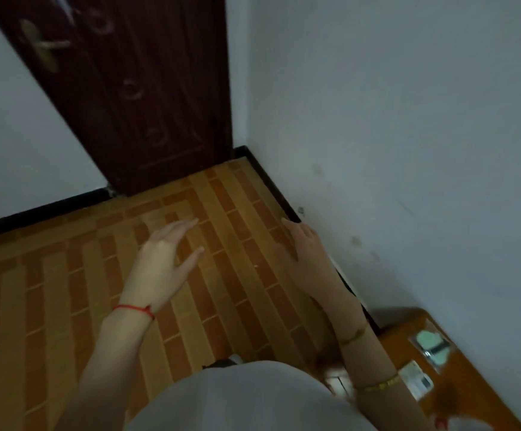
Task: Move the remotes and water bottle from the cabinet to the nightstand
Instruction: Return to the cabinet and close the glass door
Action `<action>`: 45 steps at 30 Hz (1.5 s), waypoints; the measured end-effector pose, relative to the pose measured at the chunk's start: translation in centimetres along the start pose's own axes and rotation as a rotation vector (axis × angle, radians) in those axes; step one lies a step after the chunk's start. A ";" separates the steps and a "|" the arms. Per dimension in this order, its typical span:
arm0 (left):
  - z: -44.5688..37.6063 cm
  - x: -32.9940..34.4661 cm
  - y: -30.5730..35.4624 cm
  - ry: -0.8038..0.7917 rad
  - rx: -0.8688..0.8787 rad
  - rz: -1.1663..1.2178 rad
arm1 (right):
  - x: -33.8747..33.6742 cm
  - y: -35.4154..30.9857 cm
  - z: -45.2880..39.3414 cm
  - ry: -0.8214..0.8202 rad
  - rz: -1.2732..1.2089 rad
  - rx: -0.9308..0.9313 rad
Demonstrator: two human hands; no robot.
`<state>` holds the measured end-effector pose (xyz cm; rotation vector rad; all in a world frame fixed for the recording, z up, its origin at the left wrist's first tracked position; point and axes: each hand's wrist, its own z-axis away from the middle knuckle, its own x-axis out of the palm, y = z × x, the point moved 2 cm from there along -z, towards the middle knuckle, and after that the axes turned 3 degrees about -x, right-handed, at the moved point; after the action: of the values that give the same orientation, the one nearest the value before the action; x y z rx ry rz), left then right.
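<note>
My left hand [163,256] reaches out over the tiled floor, fingers spread, with nothing in it; a red string circles its wrist. My right hand [304,253] stretches forward beside the wall, fingers extended and empty, with gold bracelets on the forearm. At the lower right is an orange-brown wooden top [476,387], cabinet or nightstand I cannot tell. On it lie a clear packet with pale green pieces [433,345] and a small white remote-like item [416,379], both blurred. No water bottle is clearly in view.
A dark red door [147,88] with a brass handle stands ahead at the left. A white wall [408,119] runs along the right, with a black skirting [271,181] at its foot. Orange brick-pattern floor [66,290] fills the middle. My grey shirt [246,399] fills the bottom.
</note>
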<state>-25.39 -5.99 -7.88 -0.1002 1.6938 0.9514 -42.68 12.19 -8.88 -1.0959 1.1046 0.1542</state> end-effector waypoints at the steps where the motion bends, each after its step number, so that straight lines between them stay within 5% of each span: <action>1: -0.4 -0.9 -1.3 0.022 -0.034 -0.001 | 0.8 -1.1 -1.6 -0.024 0.001 -0.031; 16: -2.8 -9.1 -16.4 0.302 -0.523 -0.073 | 13.5 -14.4 -19.8 -0.406 0.013 -0.348; 30: -12.3 -20.5 -27.8 0.580 -0.765 -0.157 | 23.3 -33.0 -40.3 -0.580 -0.032 -0.773; 45: -12.9 -28.1 -43.3 0.725 -1.054 -0.191 | 39.6 -49.3 -48.0 -0.781 0.016 -0.996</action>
<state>-2.89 -54.17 -6.75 -1.4122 1.5533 1.6893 -24.59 -65.14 -9.20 -1.6741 0.2720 1.1333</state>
